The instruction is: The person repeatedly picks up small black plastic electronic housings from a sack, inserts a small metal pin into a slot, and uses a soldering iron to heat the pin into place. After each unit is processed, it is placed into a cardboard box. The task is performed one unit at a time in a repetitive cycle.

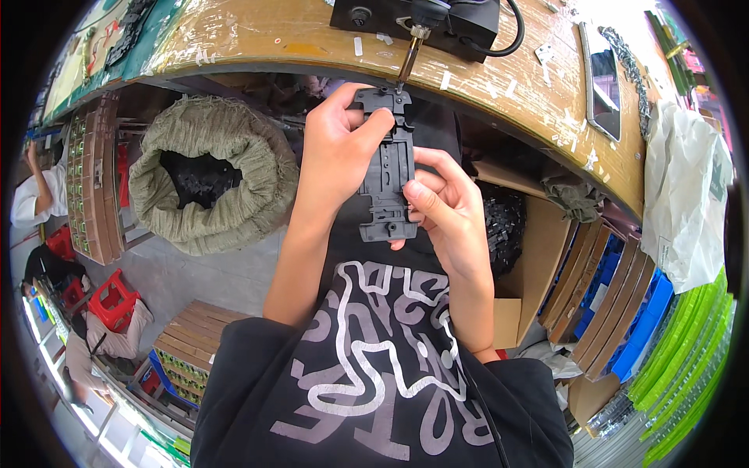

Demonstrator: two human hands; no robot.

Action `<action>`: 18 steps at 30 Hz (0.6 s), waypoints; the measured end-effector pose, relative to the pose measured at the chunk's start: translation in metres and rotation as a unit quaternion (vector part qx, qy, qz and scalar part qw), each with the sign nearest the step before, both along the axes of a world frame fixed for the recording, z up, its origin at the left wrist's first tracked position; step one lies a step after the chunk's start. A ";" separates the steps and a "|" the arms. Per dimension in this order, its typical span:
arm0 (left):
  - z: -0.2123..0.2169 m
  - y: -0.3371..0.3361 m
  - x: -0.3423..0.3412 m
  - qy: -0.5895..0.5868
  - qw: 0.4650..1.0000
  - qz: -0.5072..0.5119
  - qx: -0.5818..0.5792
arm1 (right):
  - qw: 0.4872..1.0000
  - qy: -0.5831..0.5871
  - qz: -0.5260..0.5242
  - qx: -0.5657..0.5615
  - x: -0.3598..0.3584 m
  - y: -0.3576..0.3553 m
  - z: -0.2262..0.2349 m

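Note:
Between my two hands I hold a long black moulded plastic part (390,175) with ribs, slots and small holes, upright in the picture in front of the bench edge. My left hand (334,148) is closed around its upper left side, the thumb lying across its face. Lower down, my right hand (451,204) grips the right edge, with the thumb in front and fingers partly hidden behind. Just above the part's far end is the pointed metal tip of an iron-like tool (410,58) with a knurled collar. Whether the tip touches the plastic I cannot tell.
A black box with a cable (468,27) stands on the wooden bench (273,39), which carries white scraps and a phone (602,86). At left is a cloth sack (175,226) holding dark pieces. Cardboard box (538,242), stacked trays (624,312) and a white bag (683,195) stand right.

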State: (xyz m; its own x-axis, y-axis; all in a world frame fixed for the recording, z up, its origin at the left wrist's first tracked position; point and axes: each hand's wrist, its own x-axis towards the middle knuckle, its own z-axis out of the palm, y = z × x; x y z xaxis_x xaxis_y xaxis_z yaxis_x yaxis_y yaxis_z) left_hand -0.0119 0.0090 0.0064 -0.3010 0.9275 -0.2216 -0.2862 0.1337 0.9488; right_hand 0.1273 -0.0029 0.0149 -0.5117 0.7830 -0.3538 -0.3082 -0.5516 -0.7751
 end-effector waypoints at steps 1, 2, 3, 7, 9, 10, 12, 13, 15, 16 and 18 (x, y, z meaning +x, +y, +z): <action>0.000 0.000 0.000 -0.002 1.000 -0.002 0.003 | 1.000 -0.001 -0.002 0.001 0.000 0.000 0.000; 0.000 0.000 0.000 -0.003 1.000 -0.004 0.006 | 1.000 -0.003 -0.003 0.002 0.000 -0.001 -0.001; 0.000 0.000 0.000 -0.005 1.000 -0.003 0.007 | 1.000 -0.005 -0.005 0.004 0.000 -0.002 -0.002; -0.003 0.000 -0.002 0.010 1.000 -0.005 0.008 | 1.000 -0.001 0.006 0.004 0.000 -0.001 -0.005; -0.004 0.001 -0.002 0.018 1.000 -0.005 0.006 | 1.000 -0.003 0.004 0.005 0.000 -0.001 -0.008; -0.004 0.001 -0.002 0.018 1.000 -0.003 0.003 | 1.000 -0.001 0.001 0.002 -0.001 -0.001 -0.007; -0.005 0.002 -0.002 0.021 1.000 -0.002 0.000 | 1.000 0.004 -0.004 -0.004 -0.003 0.000 -0.006; -0.007 0.002 -0.002 0.025 1.000 -0.003 -0.002 | 1.000 -0.001 -0.003 -0.001 -0.002 0.001 -0.007; -0.007 0.003 -0.003 0.026 1.000 -0.001 0.001 | 1.000 -0.011 -0.002 0.005 -0.001 0.001 -0.010; -0.005 0.003 -0.002 0.022 1.000 0.000 0.003 | 1.000 -0.007 -0.003 0.003 -0.002 0.002 -0.008; -0.003 0.004 -0.002 0.016 1.000 0.000 0.008 | 1.000 0.003 -0.004 0.001 -0.002 0.002 -0.005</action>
